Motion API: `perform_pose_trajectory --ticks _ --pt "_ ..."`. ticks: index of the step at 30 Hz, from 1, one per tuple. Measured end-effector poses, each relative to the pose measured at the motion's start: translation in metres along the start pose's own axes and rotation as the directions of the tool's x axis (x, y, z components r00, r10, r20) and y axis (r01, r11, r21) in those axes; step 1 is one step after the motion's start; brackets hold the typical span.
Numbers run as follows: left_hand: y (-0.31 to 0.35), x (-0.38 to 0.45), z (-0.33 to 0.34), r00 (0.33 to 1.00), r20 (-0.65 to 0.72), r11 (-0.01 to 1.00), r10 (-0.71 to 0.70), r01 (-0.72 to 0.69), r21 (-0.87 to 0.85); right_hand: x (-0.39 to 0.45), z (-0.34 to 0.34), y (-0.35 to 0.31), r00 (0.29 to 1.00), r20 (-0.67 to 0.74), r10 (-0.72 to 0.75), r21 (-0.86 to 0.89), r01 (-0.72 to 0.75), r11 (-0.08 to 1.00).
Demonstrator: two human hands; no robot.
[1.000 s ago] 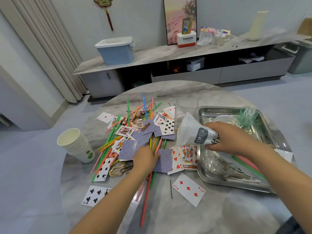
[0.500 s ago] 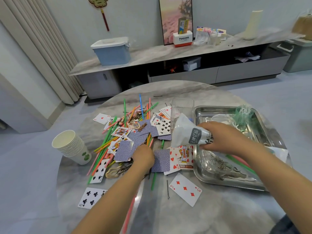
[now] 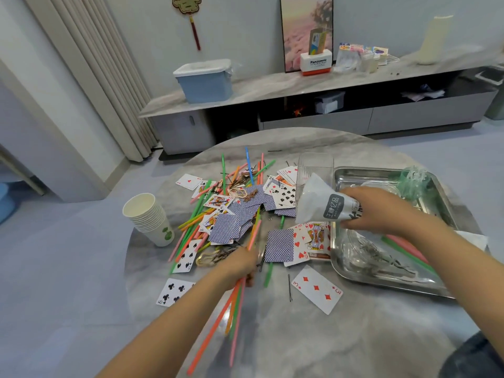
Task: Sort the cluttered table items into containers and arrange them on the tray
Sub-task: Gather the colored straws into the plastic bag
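At the far left of the round marble table (image 3: 354, 336) a stack of white paper cups (image 3: 148, 218) stands upright near the edge, well apart from both hands. Just right of it lies a loose heap of playing cards (image 3: 234, 222), some face up and some showing blue backs, mixed with long coloured sticks (image 3: 196, 216) in green, orange, pink and blue; a six of clubs (image 3: 173, 291) lies alone at the near edge of the heap. The left hand (image 3: 241, 264) is at the near side of that heap, its fingers curled round a small bundle of orange, green and pink sticks (image 3: 231, 317) that slant down toward the person; the hand is blurred. A three of diamonds (image 3: 317, 289) lies face up by itself just right of it, with a black hairpin (image 3: 290, 287) beside it. Behind, a clear plastic box (image 3: 315, 167) stands next to the tray's far left corner. The right hand (image 3: 381, 210) grips a white pouch with a dark label (image 3: 321, 204), held over the left rim of the metal tray (image 3: 362, 279). In the tray lie a clear bag of hairpins (image 3: 365, 252), green and pink sticks (image 3: 406, 251), and a green mesh bundle (image 3: 414, 182) at the far side
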State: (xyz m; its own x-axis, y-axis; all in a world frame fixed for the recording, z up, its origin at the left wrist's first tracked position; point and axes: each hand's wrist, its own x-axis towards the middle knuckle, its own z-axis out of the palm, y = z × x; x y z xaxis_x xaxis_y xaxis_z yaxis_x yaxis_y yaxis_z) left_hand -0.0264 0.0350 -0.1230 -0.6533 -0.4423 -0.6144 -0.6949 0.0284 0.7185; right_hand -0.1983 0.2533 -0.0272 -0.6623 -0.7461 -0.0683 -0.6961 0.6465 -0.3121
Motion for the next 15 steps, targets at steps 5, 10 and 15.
perform_pose_trajectory --ticks 5,10,15 --pt "-0.009 -0.011 0.005 1.0 -0.001 0.994 0.022 -0.022 -0.107 -0.007 -0.001 -0.007 1.0 0.007 0.0 -0.023 0.0 1.0" --pt "-0.003 -0.031 0.007 0.989 0.146 0.951 -0.007 0.051 -0.304 -0.011 -0.003 -0.013 1.0 -0.004 0.0 0.005 0.0 1.0" --pt "0.01 -0.046 0.005 0.983 0.18 0.887 0.036 0.052 -0.46 -0.011 -0.003 -0.014 1.0 0.009 -0.013 0.013 0.013 1.0"
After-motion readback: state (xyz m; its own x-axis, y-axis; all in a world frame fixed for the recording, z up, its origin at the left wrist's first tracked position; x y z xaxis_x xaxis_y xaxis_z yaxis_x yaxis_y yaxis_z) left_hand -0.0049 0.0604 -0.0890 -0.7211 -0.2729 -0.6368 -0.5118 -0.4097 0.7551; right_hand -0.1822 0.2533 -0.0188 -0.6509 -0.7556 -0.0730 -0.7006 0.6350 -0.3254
